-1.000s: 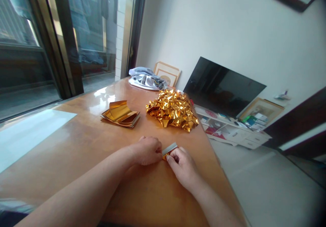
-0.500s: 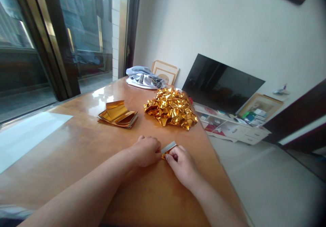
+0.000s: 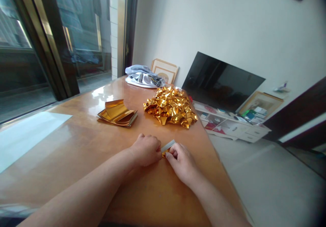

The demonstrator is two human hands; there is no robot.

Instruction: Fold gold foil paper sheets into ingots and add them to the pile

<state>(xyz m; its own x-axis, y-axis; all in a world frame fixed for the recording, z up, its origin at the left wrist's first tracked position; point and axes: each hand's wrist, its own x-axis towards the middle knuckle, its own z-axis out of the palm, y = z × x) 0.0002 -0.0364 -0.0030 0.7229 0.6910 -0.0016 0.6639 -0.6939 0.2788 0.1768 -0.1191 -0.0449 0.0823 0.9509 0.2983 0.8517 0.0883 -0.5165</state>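
Note:
Between my two hands, low over the wooden table (image 3: 142,199), is a small sheet of gold foil paper (image 3: 168,146), partly folded, with a pale grey strip along its far edge. My left hand (image 3: 147,149) is closed on the sheet's left end, its fingertips mostly hidden. My right hand (image 3: 181,159) pinches the right end between thumb and curled fingers. Just beyond them lies a heap of folded gold foil pieces (image 3: 170,108). A stack of flat gold foil sheets (image 3: 117,113) rests to the left of that heap, its top sheet curling up.
Folded cloth (image 3: 144,76) lies at the table's far end, near a leaning picture frame (image 3: 165,70). On the left is a pale sheet (image 3: 33,132). A television (image 3: 224,82) and a white cabinet (image 3: 234,130) stand beyond the table's right edge.
The view has shifted slightly. My right thumb and fingers have moved a little on the foil paper, and a bit more gold shows between my hands.

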